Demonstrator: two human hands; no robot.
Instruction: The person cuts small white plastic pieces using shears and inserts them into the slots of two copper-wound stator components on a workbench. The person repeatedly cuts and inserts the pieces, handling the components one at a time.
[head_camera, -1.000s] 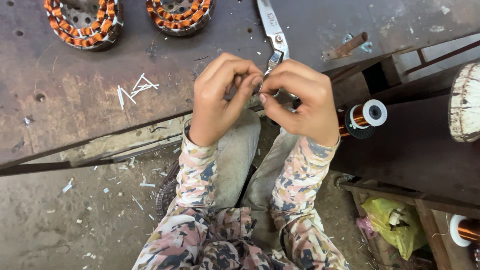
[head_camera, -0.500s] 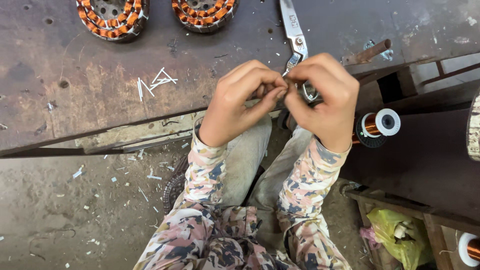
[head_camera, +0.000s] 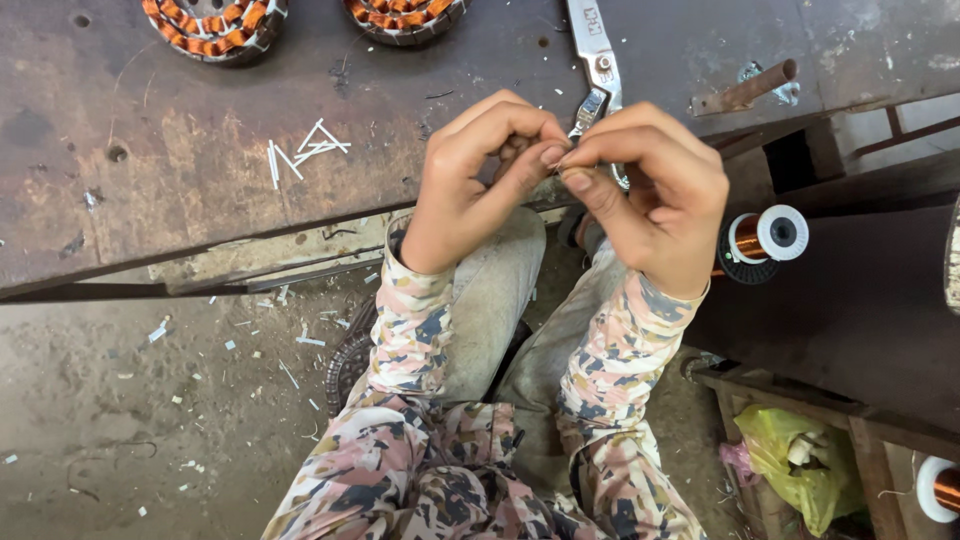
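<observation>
Pinching at centre frame, left hand (head_camera: 480, 180) and right hand (head_camera: 650, 195) meet fingertip to fingertip on something too small to identify; shears (head_camera: 597, 60) lie idle above, stators (head_camera: 215, 22) upper left wait.

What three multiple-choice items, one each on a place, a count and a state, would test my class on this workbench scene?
1. Where do the scissors lie?
A on the bench
B on the floor
C in the bag

2. How many wound stators show at the bench's far edge?
A one
B two
C four

3. How are the two hands?
A flat and apart
B fingertips pinched together
C gripping the scissors

Key: 1 A, they rest on the metal bench. 2 B, one stator beside another. 3 B, left hand and right hand meet at the fingertips.
</observation>
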